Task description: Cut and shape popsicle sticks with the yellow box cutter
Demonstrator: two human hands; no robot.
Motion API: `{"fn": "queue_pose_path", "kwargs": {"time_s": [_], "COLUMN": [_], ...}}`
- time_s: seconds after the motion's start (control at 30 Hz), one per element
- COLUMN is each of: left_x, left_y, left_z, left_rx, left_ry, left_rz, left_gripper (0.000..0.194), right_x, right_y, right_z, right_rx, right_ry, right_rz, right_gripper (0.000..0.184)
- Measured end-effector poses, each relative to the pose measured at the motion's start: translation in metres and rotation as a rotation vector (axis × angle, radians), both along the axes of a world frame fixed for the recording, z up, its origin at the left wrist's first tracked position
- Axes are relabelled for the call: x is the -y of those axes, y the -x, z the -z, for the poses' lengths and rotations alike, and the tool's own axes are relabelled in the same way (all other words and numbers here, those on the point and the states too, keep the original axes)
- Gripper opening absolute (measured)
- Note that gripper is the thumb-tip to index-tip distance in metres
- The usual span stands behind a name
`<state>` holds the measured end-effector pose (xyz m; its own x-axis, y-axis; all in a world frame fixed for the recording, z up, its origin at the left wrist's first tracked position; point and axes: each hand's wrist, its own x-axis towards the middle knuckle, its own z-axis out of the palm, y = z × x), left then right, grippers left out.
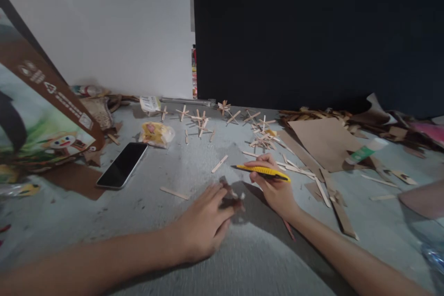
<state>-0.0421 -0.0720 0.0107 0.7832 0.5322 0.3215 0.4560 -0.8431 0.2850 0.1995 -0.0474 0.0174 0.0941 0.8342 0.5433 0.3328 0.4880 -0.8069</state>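
Observation:
My right hand (274, 185) is closed round a yellow utility knife (262, 171), held level with its tip pointing left. My left hand (204, 222) rests low on the grey floor, its fingers pinched on a small brown piece (231, 193) that is blurred, perhaps cardboard. The two hands are a short way apart, the knife just above and right of the small piece. A loose wooden stick (219, 163) lies just beyond them, and another stick (174, 193) lies to the left of my left hand.
A black phone (122, 164) lies face up at left beside a printed cardboard box (41, 120). Several crossed stick pieces (258, 136) and cardboard sheets (324, 141) litter the back right. A yellow packet (156, 133) and a green tube (366, 151) lie nearby. A dark panel (312, 32) stands behind.

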Motion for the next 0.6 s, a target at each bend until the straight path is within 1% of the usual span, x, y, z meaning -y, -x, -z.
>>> {"fn": "queue_pose_path", "kwargs": {"time_s": [0.07, 0.17, 0.27, 0.43, 0.6], "left_x": [0.0002, 0.0003, -0.0004, -0.0010, -0.0006], "left_y": [0.0006, 0.0014, 0.0018, 0.0007, 0.0009], "left_z": [0.0027, 0.0076, 0.0096, 0.0055, 0.0023], "left_rx": [0.021, 0.037, 0.023, -0.016, -0.021], "left_ry": [0.016, 0.014, -0.009, -0.034, -0.028], "left_rz": [-0.018, -0.033, -0.022, -0.005, 0.000], "left_gripper": [0.049, 0.049, 0.048, 0.046, 0.048], "right_x": [-0.0020, -0.0021, -0.0003, -0.0006, -0.0031], "right_y": [0.0012, 0.0041, 0.0066, 0.0082, 0.0069], "right_z": [0.0019, 0.0057, 0.0063, 0.0033, 0.0086], "right_rx": [-0.114, -0.281, -0.364, -0.359, -0.287], "right_ry": [0.065, 0.202, 0.290, 0.371, 0.388], "right_rz": [-0.063, -0.173, -0.225, -0.214, -0.167], "right_gripper": [0.031, 0.038, 0.049, 0.054, 0.050]}}
